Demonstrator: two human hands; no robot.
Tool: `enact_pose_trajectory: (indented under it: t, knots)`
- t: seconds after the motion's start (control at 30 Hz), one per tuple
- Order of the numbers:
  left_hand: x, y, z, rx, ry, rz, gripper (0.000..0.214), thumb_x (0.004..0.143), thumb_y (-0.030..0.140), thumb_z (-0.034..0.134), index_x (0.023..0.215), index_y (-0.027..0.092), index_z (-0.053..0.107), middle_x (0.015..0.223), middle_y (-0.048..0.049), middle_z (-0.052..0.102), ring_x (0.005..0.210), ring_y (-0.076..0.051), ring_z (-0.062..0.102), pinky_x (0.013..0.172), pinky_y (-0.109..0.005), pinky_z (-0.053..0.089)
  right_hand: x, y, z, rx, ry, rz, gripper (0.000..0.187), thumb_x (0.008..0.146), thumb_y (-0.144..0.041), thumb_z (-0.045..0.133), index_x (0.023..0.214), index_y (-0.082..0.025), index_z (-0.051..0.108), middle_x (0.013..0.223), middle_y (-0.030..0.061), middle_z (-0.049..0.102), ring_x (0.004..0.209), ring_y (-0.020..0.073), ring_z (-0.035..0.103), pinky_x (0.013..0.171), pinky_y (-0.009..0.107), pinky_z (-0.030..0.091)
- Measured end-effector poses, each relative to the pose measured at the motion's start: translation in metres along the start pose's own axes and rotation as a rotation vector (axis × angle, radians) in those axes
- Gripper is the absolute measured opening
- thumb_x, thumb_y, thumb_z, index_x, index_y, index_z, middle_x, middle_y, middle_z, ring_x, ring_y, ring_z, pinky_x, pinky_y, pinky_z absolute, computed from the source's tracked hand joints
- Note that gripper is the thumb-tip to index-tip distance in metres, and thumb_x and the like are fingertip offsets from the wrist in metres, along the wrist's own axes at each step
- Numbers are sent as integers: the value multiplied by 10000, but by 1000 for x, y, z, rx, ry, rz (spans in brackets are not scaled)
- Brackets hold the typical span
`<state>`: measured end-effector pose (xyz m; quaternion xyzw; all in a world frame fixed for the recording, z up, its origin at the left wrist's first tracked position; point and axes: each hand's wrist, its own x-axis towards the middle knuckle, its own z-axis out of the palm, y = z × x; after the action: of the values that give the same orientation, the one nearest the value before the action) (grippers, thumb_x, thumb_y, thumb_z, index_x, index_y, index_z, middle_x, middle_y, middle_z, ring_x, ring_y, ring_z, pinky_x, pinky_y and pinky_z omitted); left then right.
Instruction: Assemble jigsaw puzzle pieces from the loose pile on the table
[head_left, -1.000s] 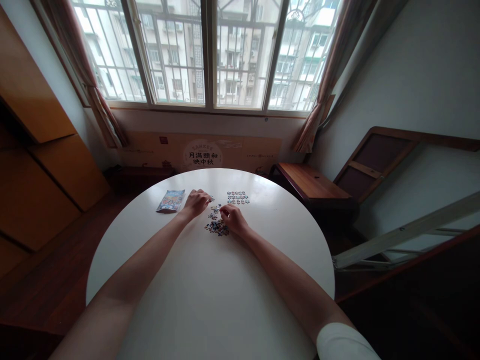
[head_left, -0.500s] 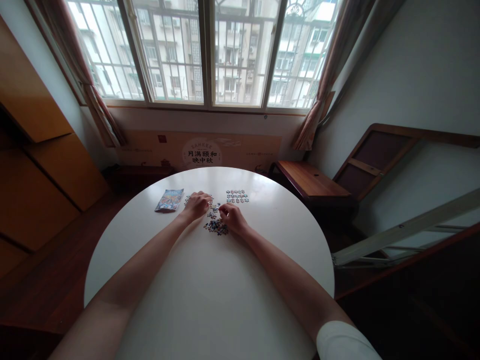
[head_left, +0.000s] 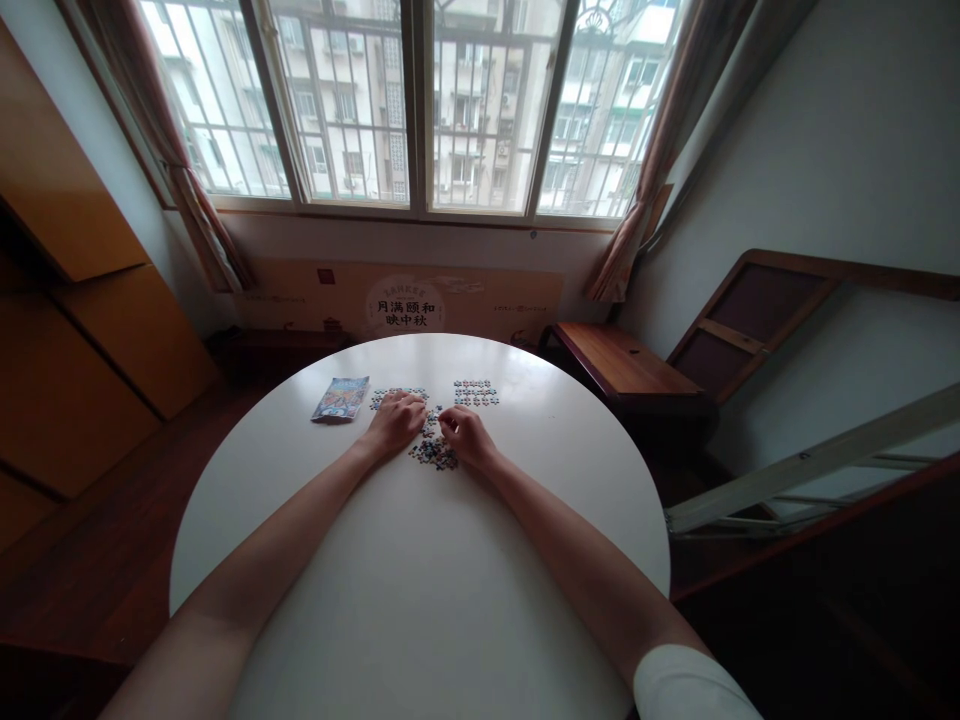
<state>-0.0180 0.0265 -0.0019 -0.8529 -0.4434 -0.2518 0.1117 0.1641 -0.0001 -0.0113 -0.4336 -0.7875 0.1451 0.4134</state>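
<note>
My left hand (head_left: pixel 397 422) rests palm down at the near edge of a patch of jigsaw pieces (head_left: pixel 403 391), its fingers lying low and partly covering them. To its right, my right hand (head_left: pixel 466 437) has thumb and forefinger bent together in a pinch beside a few loose pieces (head_left: pixel 430 424). Whatever sits at those fingertips is too small to make out. Just below, between the wrists, lies a heap of mixed jigsaw pieces (head_left: pixel 433 455). Beyond my right hand, more pieces (head_left: pixel 476 392) are laid out in neat rows.
A colourful puzzle packet (head_left: pixel 341 399) lies left of my left hand on the round white table (head_left: pixel 420 580). Behind the table stands a printed cardboard panel (head_left: pixel 465 290) under the window. A wooden bench (head_left: pixel 626 358) is at the right, with a metal-framed piece (head_left: pixel 810 455) nearer.
My left hand has drawn slightly nearer and flattened, showing more of the pieces behind it. My right hand keeps its pinch in almost the same place. The view has shifted slightly.
</note>
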Motion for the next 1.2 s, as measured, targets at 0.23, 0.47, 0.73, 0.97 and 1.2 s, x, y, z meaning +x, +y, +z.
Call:
enact_pose_trajectory:
  t: [0.23, 0.47, 0.73, 0.97, 1.2]
  knots:
    - [0, 0, 2, -60, 2, -16, 263, 850, 322, 446, 835, 196, 677, 1011, -76, 645, 965, -225, 529, 887, -391, 386, 0, 1, 0, -3, 3, -7, 129, 768, -124, 514, 807, -167, 629, 769, 24, 576, 654, 109, 528, 644, 220, 419]
    - [1, -1, 3, -50, 10, -7, 248, 842, 326, 460, 828, 196, 671, 1009, -81, 640, 976, -237, 518, 882, -404, 387, 1, 1, 0, -10, -1, 5, 134, 757, -117, 520, 808, -168, 633, 768, 24, 577, 667, 113, 532, 654, 221, 422]
    - [1, 1, 0, -87, 12, -6, 248, 848, 310, 448, 887, 189, 661, 1014, -77, 629, 976, -221, 513, 894, -394, 394, 1, 0, 0, -1, -1, 6, 141, 766, -118, 513, 813, -172, 635, 762, 20, 579, 658, 112, 535, 653, 222, 421]
    - [-1, 0, -9, -50, 99, -51, 267, 857, 290, 434, 1003, 194, 637, 1025, -81, 612, 964, -225, 520, 862, -369, 407, 2, 1, 0, -13, 44, 16, 140, 799, -159, 504, 825, -168, 641, 771, 34, 617, 651, 115, 555, 645, 220, 420]
    - [-1, -1, -15, -31, 186, -277, 302, 853, 262, 413, 1041, 207, 643, 547, -6, 600, 594, -172, 564, 760, -317, 409, 2, 5, -4, -64, 177, 194, 275, 886, -259, 402, 987, -180, 645, 444, -24, 535, 500, 147, 580, 625, 243, 429]
